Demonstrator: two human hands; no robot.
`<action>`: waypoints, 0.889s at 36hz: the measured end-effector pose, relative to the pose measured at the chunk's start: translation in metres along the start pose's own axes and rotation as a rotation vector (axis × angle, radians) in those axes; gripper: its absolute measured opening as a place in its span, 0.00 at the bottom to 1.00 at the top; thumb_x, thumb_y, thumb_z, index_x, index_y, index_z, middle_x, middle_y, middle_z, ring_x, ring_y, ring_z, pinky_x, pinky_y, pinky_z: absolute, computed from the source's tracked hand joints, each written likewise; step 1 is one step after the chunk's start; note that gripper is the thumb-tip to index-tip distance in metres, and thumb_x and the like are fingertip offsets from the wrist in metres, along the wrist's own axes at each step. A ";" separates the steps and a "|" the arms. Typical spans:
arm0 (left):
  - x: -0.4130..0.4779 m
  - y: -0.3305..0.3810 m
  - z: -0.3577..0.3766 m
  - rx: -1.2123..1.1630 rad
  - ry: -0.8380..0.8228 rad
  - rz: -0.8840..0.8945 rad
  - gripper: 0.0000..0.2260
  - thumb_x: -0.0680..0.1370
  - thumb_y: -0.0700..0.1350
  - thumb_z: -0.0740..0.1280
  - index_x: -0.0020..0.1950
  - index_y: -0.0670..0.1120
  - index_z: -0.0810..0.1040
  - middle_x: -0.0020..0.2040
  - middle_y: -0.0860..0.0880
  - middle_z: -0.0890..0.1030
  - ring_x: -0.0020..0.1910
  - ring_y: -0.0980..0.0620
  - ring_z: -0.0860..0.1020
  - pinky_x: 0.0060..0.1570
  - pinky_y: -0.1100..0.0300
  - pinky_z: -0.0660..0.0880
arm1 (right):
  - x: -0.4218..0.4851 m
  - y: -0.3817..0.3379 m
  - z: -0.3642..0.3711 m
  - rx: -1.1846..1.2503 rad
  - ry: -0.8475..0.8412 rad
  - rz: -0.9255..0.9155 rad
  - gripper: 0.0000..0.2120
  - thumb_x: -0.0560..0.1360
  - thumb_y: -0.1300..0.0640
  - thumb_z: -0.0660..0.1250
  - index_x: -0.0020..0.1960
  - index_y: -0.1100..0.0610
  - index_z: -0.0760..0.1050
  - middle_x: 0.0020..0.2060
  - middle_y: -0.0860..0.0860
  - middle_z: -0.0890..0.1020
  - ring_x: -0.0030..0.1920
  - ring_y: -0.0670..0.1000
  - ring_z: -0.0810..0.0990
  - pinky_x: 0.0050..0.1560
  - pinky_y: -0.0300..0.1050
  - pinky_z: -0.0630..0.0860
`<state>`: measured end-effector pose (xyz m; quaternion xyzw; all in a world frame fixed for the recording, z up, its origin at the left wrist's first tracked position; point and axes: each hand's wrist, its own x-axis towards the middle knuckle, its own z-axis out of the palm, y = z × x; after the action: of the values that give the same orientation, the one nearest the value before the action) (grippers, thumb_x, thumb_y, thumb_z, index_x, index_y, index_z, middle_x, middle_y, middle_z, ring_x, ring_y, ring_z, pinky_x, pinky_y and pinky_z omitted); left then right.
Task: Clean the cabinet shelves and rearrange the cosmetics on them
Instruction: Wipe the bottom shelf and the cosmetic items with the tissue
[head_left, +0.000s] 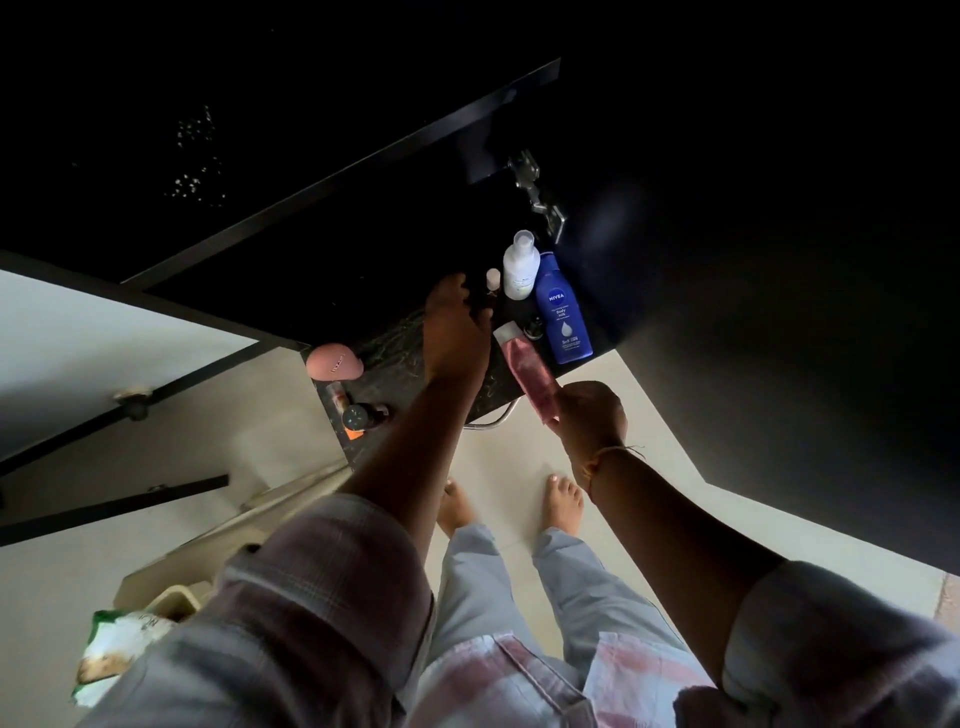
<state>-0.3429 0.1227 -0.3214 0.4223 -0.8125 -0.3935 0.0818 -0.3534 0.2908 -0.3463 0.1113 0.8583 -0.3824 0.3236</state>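
Pink bottle (527, 371) gripped at its base by right hand (589, 418), near edge of dark shelf (400, 358), beside blue lotion bottle (562, 306). Left hand (457, 332) reaches far over shelf, grip unclear. Rearranging step; next: stand pink bottle upright without knocking neighbours.

The dark marbled shelf (402, 358) carries a blue Nivea bottle (562, 309) at its right end, with a white bottle (520, 273) just behind it and a small vial (493, 279) beside that. At the left end sit a pink case (334, 361) and a dark round jar (356, 415).
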 end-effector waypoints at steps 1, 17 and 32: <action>-0.007 -0.002 0.001 -0.007 0.024 -0.026 0.18 0.74 0.37 0.70 0.64 0.40 0.74 0.56 0.43 0.80 0.55 0.48 0.78 0.57 0.57 0.74 | 0.000 -0.002 0.000 -0.013 0.004 0.001 0.15 0.70 0.49 0.67 0.29 0.58 0.77 0.28 0.57 0.80 0.34 0.60 0.80 0.35 0.48 0.77; -0.073 0.003 0.032 -0.231 -0.115 -0.243 0.11 0.73 0.43 0.66 0.54 0.48 0.82 0.48 0.47 0.85 0.48 0.48 0.83 0.50 0.53 0.79 | 0.004 -0.009 0.008 0.350 0.156 0.186 0.11 0.68 0.54 0.70 0.48 0.47 0.73 0.43 0.54 0.83 0.44 0.56 0.82 0.47 0.55 0.81; -0.074 0.015 0.030 -0.507 -0.118 -0.345 0.14 0.73 0.35 0.68 0.46 0.56 0.79 0.43 0.55 0.84 0.44 0.59 0.82 0.48 0.52 0.81 | 0.007 -0.019 0.002 0.308 0.141 0.108 0.15 0.66 0.53 0.72 0.51 0.52 0.76 0.41 0.52 0.84 0.44 0.56 0.83 0.48 0.57 0.81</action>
<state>-0.3197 0.1999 -0.3164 0.4966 -0.6083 -0.6154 0.0692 -0.3661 0.2757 -0.3411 0.2319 0.8030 -0.4827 0.2616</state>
